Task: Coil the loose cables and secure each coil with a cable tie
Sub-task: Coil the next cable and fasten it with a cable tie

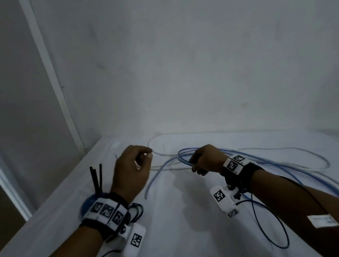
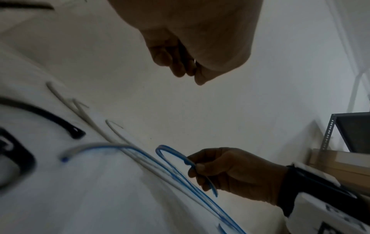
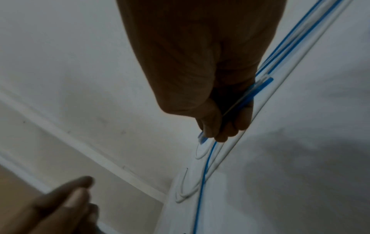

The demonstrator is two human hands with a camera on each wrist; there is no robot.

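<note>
Right hand [image 1: 204,160] has its fingers wrapped round a few loops of blue cable [image 2: 162,146], and we see the rest trailing to about 4 o'clock across the table [image 1: 180,246]. At 9 o'clock our left hand [image 1: 134,170] hangs loosely curled with nothing in it. White cable [image 2: 58,95] lies around 12. Black cable ties [image 1: 97,177] are tucked in the left wristband [image 1: 108,211].

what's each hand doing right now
Left hand: fingers curled, cannot tell if holding anything.
Right hand: grips loops of the thin blue plastic cable.
</note>
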